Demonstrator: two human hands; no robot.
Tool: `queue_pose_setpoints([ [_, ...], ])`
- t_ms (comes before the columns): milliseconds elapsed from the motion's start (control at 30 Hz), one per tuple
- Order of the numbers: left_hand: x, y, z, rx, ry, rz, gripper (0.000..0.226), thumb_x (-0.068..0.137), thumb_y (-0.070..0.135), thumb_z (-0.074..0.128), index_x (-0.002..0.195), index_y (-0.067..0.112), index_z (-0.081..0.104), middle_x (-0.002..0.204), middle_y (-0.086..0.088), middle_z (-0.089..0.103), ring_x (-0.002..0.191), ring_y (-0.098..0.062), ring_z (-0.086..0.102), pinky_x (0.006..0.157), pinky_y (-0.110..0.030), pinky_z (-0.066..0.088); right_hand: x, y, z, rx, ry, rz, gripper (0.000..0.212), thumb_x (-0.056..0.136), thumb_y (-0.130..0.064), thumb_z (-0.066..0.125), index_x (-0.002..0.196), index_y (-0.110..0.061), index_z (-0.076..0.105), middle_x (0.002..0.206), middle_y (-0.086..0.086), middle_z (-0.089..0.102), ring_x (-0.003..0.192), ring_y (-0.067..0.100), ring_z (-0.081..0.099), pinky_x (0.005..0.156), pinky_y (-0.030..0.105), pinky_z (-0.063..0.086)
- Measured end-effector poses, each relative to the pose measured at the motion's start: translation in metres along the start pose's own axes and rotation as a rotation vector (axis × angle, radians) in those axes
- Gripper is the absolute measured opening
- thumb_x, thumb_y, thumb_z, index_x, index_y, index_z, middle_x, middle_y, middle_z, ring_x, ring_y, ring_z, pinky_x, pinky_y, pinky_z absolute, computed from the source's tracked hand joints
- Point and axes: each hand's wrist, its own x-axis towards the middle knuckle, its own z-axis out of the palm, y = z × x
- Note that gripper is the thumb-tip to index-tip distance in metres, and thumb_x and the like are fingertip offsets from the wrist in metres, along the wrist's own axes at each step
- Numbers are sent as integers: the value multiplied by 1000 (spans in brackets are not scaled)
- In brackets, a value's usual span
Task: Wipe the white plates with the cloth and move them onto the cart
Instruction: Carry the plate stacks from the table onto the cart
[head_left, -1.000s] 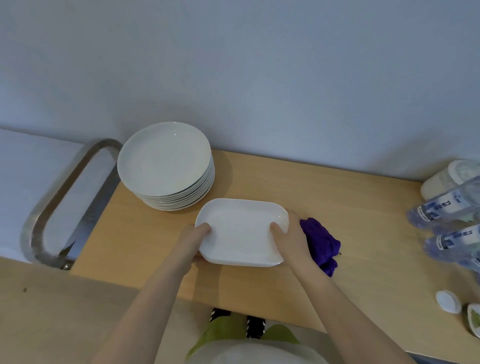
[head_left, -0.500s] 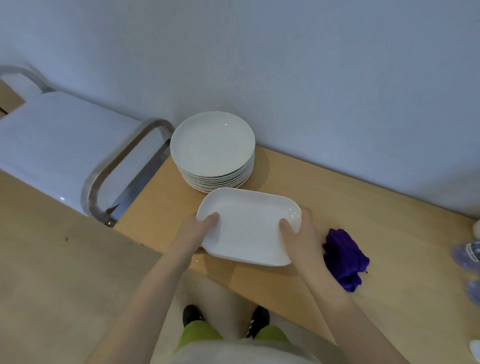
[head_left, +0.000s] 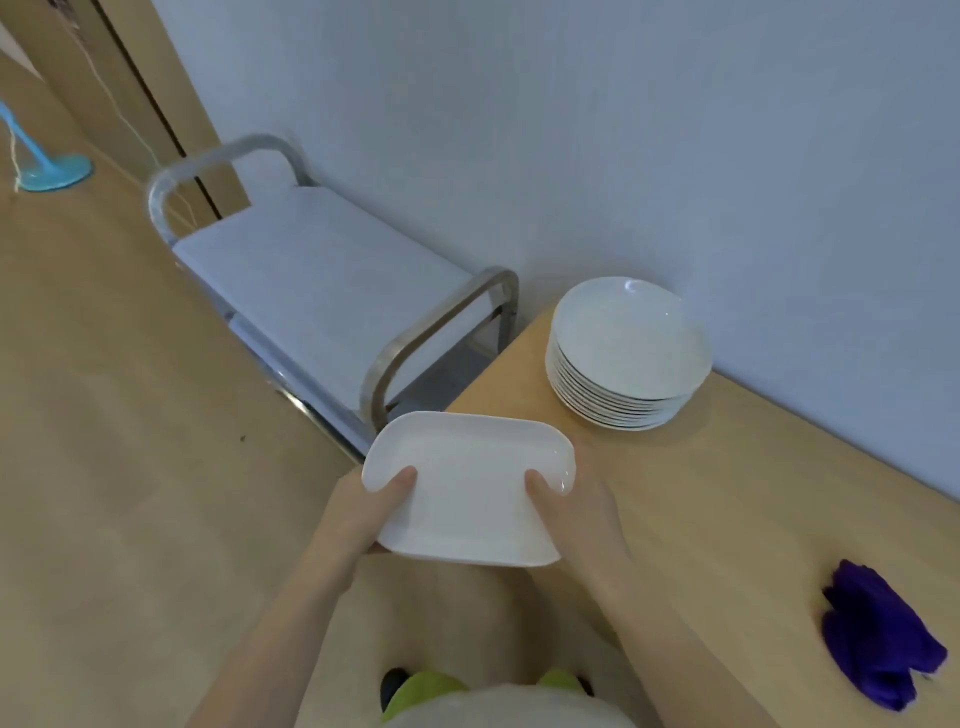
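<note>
A person's left hand (head_left: 363, 512) and right hand (head_left: 574, 512) clamp the short ends of a white rectangular plate (head_left: 467, 488), thumbs lying on its upper face and fingers hidden beneath — the same two-handed grip as half a second ago. The plate, then above the wooden table (head_left: 727, 493) just in front of the stack, is now held in the air over the table's left corner, its left end out over the floor, near the closer handle of the cart (head_left: 322, 280). The stack of round white plates (head_left: 628, 353) stands on the table against the wall, now up and to the right of the held plate and apart from it. The purple cloth (head_left: 878, 634) lies crumpled on the table well to the right — farther from the right hand than before. The cart's white top, only partly in view earlier, now shows whole. A blue fan base (head_left: 54, 171) stands on the floor far left.
</note>
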Motion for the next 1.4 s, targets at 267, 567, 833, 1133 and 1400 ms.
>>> queue_pose_setpoints([
  [267, 8, -3, -146, -56, 210, 19, 9, 87, 35, 67, 85, 28, 62, 83, 6, 68, 77, -13, 65, 58, -30, 54, -11, -79, 129, 34, -194, -182, 39, 87, -23, 62, 115, -34, 37, 95, -26, 48, 82, -15, 52, 58, 0, 39],
  [567, 20, -7, -238, -147, 388, -29, 7, 89, 29, 64, 88, 24, 59, 88, 1, 66, 76, -16, 64, 58, -31, 54, 11, -135, 234, -38, -387, -236, 42, 87, -30, 61, 123, -31, 39, 95, -26, 47, 85, -7, 50, 52, 6, 41],
  [833, 91, 11, -268, -187, 397, -88, 26, 90, 27, 65, 110, 13, 61, 103, -7, 69, 88, -26, 67, 66, -45, 59, 83, -158, 294, -71, -454, -170, 42, 87, -29, 59, 125, -28, 40, 91, -23, 49, 80, -7, 48, 56, 12, 34],
  [1133, 222, 71, -281, -150, 373, -150, 26, 89, 32, 65, 111, 18, 59, 99, 2, 68, 86, -15, 65, 61, -33, 56, 195, -189, 339, -2, -440, -80, 37, 89, -30, 56, 123, -33, 41, 97, -26, 52, 83, -13, 52, 51, 6, 40],
  [1400, 328, 117, -264, -75, 239, -209, 29, 90, 34, 64, 114, 18, 58, 102, -2, 67, 89, -21, 64, 69, -38, 57, 285, -201, 351, -49, -323, 2, 43, 91, -24, 54, 131, -21, 39, 105, -6, 54, 81, 3, 51, 56, 12, 35],
])
